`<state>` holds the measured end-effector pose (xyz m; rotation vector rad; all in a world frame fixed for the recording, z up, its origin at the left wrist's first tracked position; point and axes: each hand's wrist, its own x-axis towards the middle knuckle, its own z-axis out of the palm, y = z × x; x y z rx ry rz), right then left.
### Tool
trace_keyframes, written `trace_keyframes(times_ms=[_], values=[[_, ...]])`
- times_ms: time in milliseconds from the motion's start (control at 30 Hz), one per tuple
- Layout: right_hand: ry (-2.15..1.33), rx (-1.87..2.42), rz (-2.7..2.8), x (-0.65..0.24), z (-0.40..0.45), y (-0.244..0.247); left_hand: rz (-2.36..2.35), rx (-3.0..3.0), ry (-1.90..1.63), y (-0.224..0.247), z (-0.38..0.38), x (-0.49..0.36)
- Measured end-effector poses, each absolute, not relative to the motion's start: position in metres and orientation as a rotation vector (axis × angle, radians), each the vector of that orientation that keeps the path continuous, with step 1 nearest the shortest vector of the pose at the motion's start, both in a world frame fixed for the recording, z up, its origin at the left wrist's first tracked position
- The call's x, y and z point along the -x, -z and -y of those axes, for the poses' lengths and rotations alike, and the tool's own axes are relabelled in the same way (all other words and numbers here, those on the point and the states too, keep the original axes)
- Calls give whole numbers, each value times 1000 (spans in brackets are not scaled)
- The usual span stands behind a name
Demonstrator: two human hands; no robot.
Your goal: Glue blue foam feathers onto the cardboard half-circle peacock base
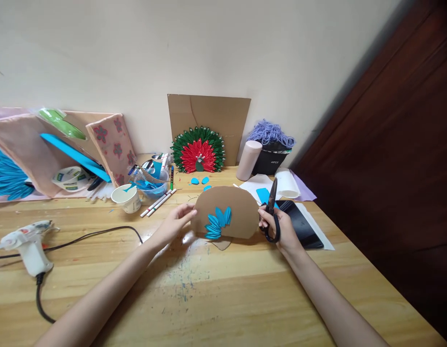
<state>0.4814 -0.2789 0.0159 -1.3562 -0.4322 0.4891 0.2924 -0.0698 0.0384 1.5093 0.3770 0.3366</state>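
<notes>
Now your left hand point(178, 219) pinches the left edge of the card point(243, 212), blue petals point(218, 222) on it, over the table point(216, 308); your right hand point(285, 230), fingers closed, grips scissors point(271, 205) at its right edge.

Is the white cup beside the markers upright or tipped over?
Upright: the white cup stands on the table, its open mouth facing up.

Glue gun point(31, 248) left of the held cardboard point(242, 212), scissors point(270, 207) right, peacock craft point(197, 153) behind
</notes>
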Motion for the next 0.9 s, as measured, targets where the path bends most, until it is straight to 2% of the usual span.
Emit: trace_keyframes(times_ms=[367,533,900], values=[[-260,1277,415,-474,278,-26,-559,-1560,-803,-34,25,-285],[-287,1300,423,-476,278,-18,-613,-1527,-798,-16,11,-281],[-309,1293,404,-475,279,-18,-385,-1417,-724,11,-3,-279]])
